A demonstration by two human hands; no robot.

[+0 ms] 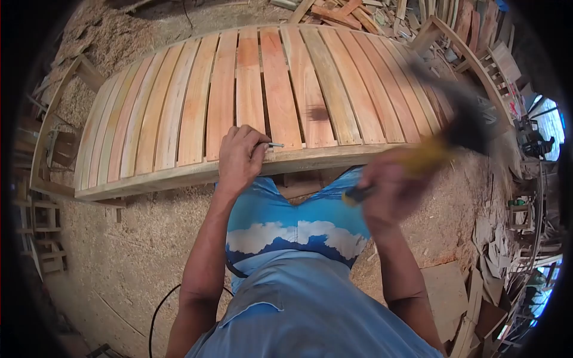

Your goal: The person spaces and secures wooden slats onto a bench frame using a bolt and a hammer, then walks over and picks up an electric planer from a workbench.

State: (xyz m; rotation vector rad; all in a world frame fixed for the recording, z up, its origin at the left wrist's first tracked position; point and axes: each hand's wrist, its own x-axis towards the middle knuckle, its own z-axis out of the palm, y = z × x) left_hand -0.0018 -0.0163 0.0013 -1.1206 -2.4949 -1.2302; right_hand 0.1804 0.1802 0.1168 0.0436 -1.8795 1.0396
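Carpentry workshop, sawdust-strewn floor [134, 250], piled wood offcuts [346, 15], slatted wooden platform [279, 95]

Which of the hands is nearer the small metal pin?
Left. The left hand holds the metal pin at the near edge of the slatted frame; the right hand is apart, to the right, gripping a blurred yellow-handled tool.

Brown sawdust [89, 51] sat heaped at the far left. Wood scraps [343, 17] lay messily at the back. A black cord [153, 319] curved over the dusty floor [134, 256]. A flat board [444, 293] lay on the right.
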